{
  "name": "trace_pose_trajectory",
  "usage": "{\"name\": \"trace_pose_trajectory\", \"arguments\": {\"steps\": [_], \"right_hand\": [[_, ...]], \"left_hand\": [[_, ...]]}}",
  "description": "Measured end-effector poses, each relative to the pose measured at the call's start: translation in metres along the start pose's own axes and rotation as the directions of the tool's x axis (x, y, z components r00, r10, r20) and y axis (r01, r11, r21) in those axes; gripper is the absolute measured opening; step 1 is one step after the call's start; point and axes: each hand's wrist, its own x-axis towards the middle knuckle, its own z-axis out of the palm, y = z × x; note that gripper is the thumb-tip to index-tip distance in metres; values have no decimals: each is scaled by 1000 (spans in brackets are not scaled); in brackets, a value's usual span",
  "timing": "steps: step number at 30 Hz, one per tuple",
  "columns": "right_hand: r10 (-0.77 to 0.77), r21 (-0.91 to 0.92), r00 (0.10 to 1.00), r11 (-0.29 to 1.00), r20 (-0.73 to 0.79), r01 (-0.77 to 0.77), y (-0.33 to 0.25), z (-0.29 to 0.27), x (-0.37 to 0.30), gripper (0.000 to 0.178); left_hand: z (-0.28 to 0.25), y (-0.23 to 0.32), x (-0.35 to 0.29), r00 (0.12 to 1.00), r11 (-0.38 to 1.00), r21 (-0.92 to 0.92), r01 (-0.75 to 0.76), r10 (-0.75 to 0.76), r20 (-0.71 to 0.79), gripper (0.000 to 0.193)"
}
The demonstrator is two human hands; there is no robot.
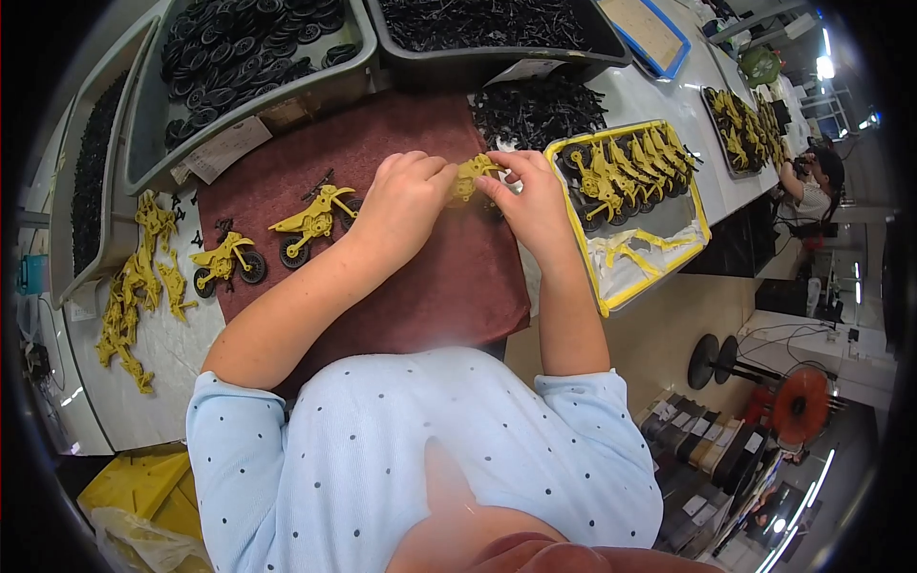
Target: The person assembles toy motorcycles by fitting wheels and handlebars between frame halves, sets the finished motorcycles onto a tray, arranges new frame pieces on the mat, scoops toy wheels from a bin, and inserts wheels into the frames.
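Observation:
Over the maroon cloth (449,286), my left hand (409,196) and my right hand (533,202) pinch a yellow toy motorcycle body (467,181) between them. The fingers of both hands are closed on it, and they cover part of it. Left of my left hand stand two yellow toy motorcycles with black wheels, one nearer (310,225) and one farther out (227,262). A yellow-rimmed tray (702,215) to the right of my right hand holds a row of similar toy motorcycles and some loose yellow parts.
A grey bin of black wheels (143,162) stands at the far left, beside a bin of small black parts (62,258). Another black-parts bin (497,69) is at the back, with loose black pieces (540,113) before it. Yellow body parts (124,310) lie left. A person (807,186) sits far right.

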Motion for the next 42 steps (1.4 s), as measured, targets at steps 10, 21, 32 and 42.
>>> {"name": "trace_pose_trajectory", "arguments": {"steps": [10, 21, 32, 42], "right_hand": [[1, -11, 1000, 1000, -6, -1, 2, 11, -3, 33], [-44, -4, 998, 999, -35, 44, 6, 9, -7, 31], [76, -2, 997, 997, -32, -76, 12, 24, -6, 54], [204, -233, 930, 963, 306, -134, 6, 15, 29, 76]], "left_hand": [[1, 1, -8, 1000, 997, 75, 19, -20, 10, 33], [5, 5, -7, 1000, 994, 105, 9, -12, 29, 33], [7, 7, -10, 1000, 989, 144, 20, -22, 16, 33], [8, 2, 5, 990, 992, 56, 110, -114, 77, 19]]}}
